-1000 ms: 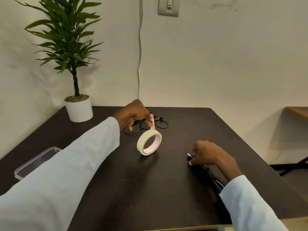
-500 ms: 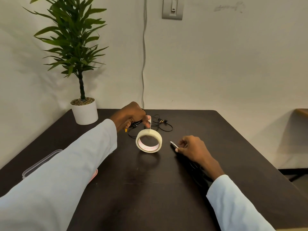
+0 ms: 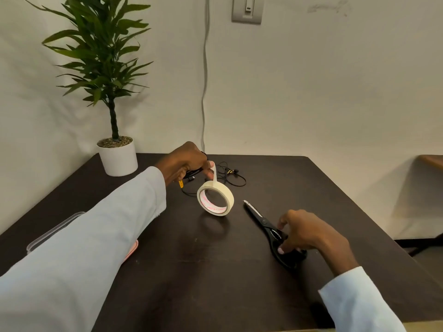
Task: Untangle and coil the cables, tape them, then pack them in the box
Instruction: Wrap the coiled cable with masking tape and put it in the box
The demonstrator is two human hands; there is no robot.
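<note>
My left hand (image 3: 185, 161) is closed on a black coiled cable (image 3: 191, 173) and pinches the free end of the masking tape. The cream tape roll (image 3: 215, 197) hangs tilted from that strip, just above the dark table (image 3: 182, 279). A thin black earphone cable (image 3: 230, 176) lies loose behind the roll. Black scissors (image 3: 261, 220) lie on the table to the right, tip pointing away from me. My right hand (image 3: 304, 233) grips their handles. The clear plastic box (image 3: 55, 230) sits at the left edge, mostly hidden by my left sleeve.
A potted plant in a white pot (image 3: 118, 158) stands at the table's back left corner. A grey wire (image 3: 205, 92) runs down the wall behind the table. A pink lid edge (image 3: 134, 250) peeks out under my left sleeve. Another table's corner (image 3: 431, 160) shows far right.
My right hand slid back along the scissors from the blade end to the handles. The tape roll, lying nearly flat half a second ago, now hangs tilted from the strip.
</note>
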